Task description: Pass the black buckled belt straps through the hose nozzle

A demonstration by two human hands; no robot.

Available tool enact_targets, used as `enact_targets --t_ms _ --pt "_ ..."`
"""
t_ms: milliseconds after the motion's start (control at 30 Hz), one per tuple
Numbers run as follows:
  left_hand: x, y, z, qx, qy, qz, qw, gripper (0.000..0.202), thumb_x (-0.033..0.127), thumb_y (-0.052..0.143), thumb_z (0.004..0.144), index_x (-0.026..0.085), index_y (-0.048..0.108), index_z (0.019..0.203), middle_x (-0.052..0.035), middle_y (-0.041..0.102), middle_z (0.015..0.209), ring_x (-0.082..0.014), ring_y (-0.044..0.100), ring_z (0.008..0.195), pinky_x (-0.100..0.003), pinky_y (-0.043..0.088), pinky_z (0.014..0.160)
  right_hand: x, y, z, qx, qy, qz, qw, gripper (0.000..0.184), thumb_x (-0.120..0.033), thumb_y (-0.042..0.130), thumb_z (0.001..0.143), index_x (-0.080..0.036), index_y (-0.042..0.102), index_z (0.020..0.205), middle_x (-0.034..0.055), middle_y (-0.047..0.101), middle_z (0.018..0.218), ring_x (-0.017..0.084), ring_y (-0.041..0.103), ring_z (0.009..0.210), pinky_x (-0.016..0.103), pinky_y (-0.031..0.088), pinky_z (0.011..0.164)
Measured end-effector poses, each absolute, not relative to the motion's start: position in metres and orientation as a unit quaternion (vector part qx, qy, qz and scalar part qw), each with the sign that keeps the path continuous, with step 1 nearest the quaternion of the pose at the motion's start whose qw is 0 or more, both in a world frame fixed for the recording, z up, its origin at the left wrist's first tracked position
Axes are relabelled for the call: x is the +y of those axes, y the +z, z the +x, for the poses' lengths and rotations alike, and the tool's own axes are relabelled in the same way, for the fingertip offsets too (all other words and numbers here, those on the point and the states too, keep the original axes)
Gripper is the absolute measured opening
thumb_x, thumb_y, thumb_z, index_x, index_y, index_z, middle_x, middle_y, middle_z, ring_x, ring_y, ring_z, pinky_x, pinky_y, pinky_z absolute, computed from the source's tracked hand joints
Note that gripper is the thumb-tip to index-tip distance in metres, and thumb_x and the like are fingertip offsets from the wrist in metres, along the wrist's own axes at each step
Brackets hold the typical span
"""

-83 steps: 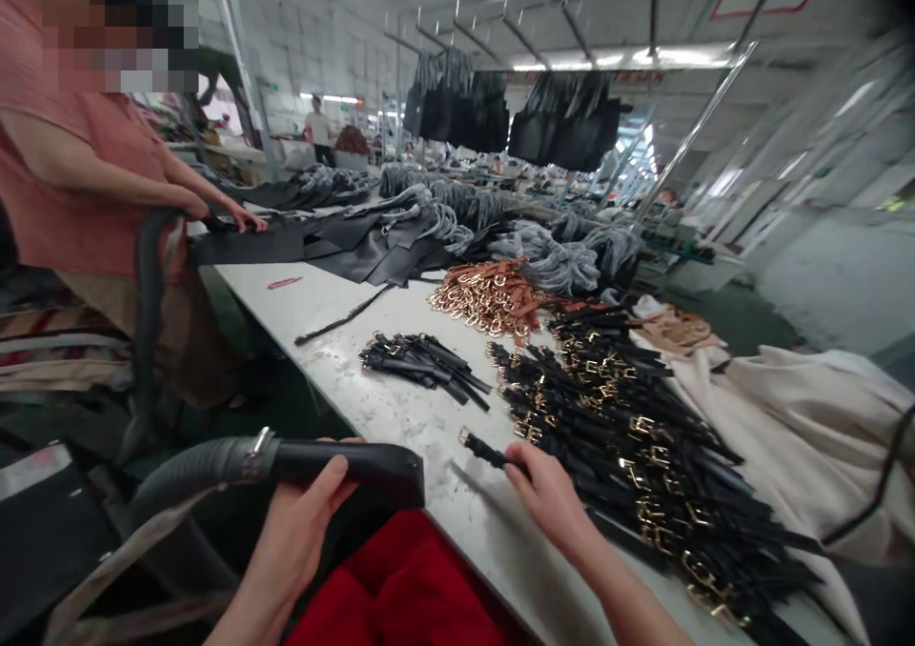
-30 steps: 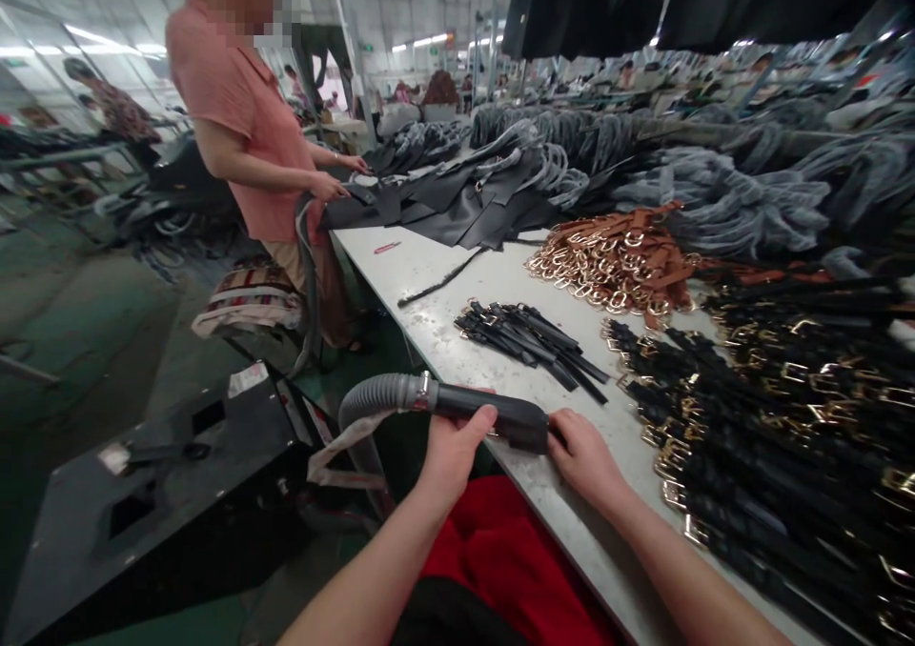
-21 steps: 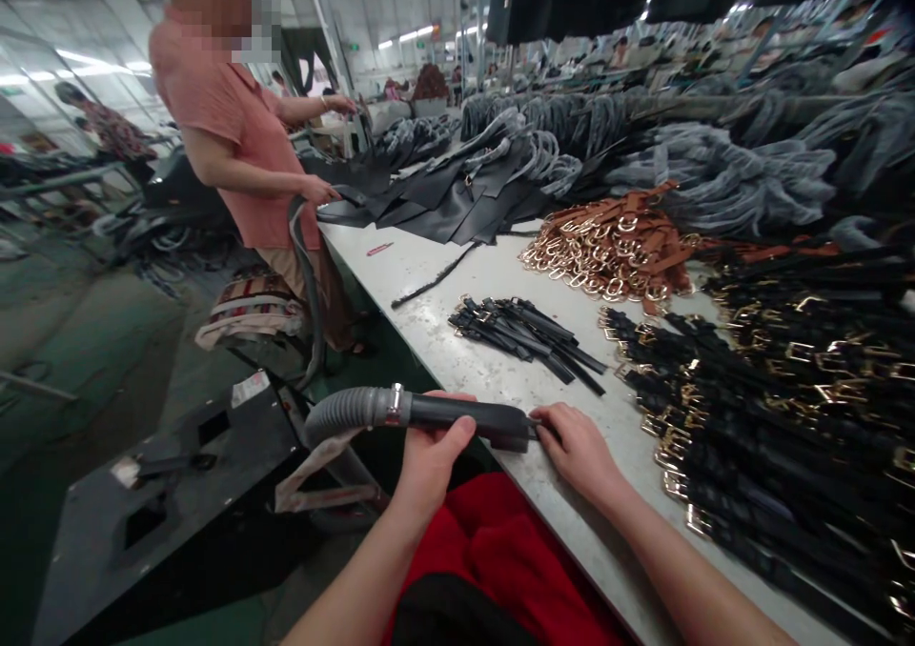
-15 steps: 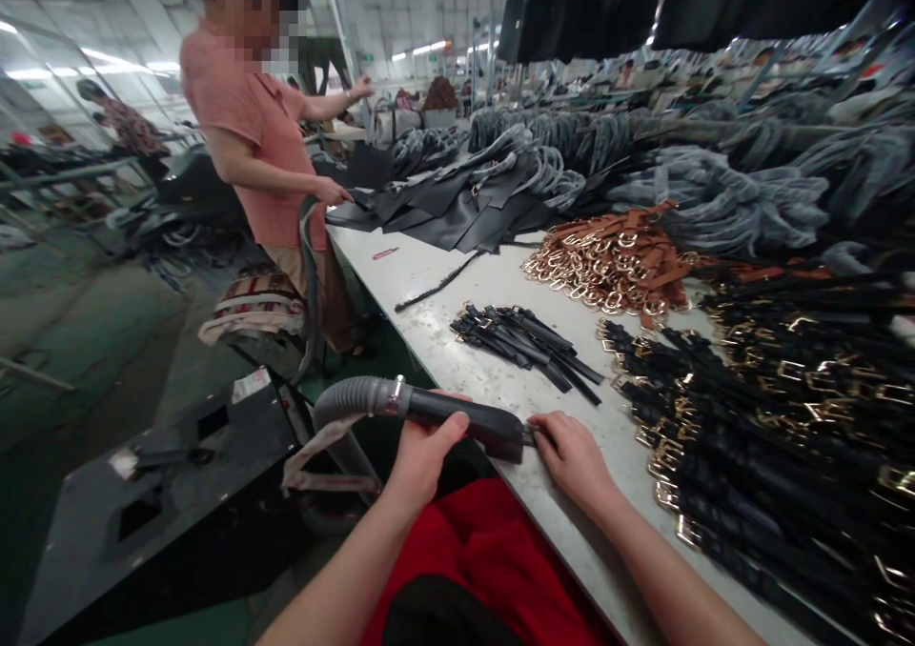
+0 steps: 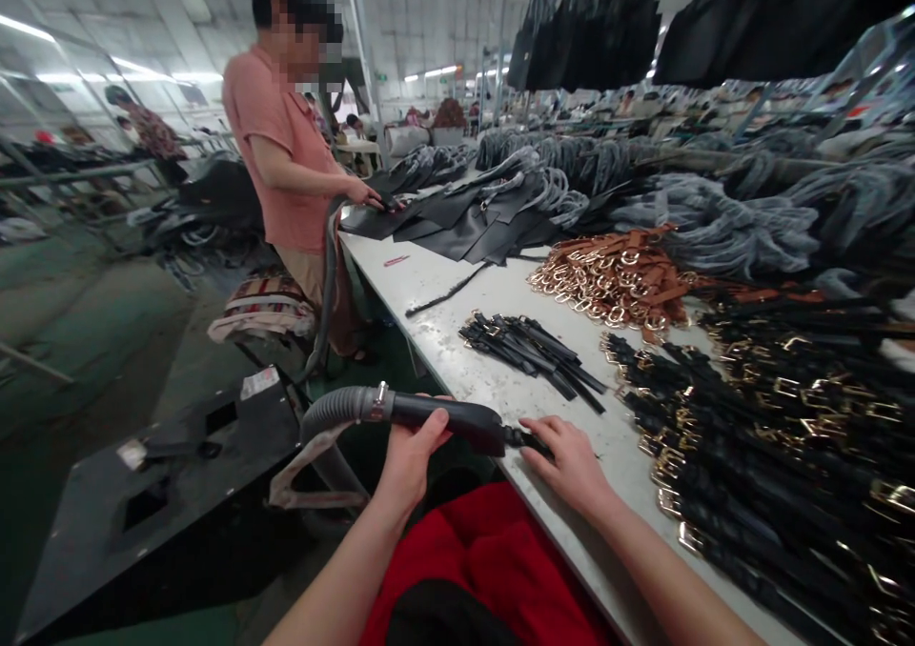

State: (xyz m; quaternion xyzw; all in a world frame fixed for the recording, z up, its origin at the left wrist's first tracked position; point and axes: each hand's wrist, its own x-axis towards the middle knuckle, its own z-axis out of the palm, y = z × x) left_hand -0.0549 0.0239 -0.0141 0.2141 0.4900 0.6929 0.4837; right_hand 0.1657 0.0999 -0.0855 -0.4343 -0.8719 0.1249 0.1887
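My left hand [image 5: 411, 455] is closed around a black nozzle handle [image 5: 468, 424], thumb on top. A grey corrugated hose [image 5: 335, 415] is clamped to the handle's rear end with a metal band. At the nozzle's mouth, just over the table's front edge, is a short black strap [image 5: 535, 439]. My right hand [image 5: 572, 463] grips this strap between thumb and fingers, and part of it lies hidden under the fingers. Beyond both hands lies a small pile of black straps with gold buckles [image 5: 533, 353] on the white table [image 5: 464, 360].
Many black buckle straps [image 5: 758, 465] cover the table's right side, with brown buckled straps [image 5: 615, 279] behind them. Black leather pieces [image 5: 472, 222] lie farther back. A co-worker [image 5: 278, 151] stands at the far left edge. A dark machine box [image 5: 178, 474] stands at lower left.
The nozzle has drawn slightly left, and more of the strap shows between it and my right hand. The co-worker's raised arm has come down toward the leather pieces. The view has shifted slightly.
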Motion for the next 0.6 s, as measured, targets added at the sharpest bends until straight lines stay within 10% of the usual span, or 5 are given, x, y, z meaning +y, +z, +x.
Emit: enact_targets --t_ms 600 --pt "0.021 -0.003 -0.049 0.506 0.678 0.241 0.475 0.033 0.031 0.071 0.068 0.019 0.053 0.094 -0.0047 0.065 0.097 -0.0191 0.061 0.091 -0.036 0.05 0.08 0.095 -0.084 0.173 -0.823 0.184 -0.486 0.228 0.023 -0.02 0.04 0.083 -0.018 0.057 0.097 0.0072 0.061 0.094 0.02 0.053 0.089 0.033 0.038 0.08"
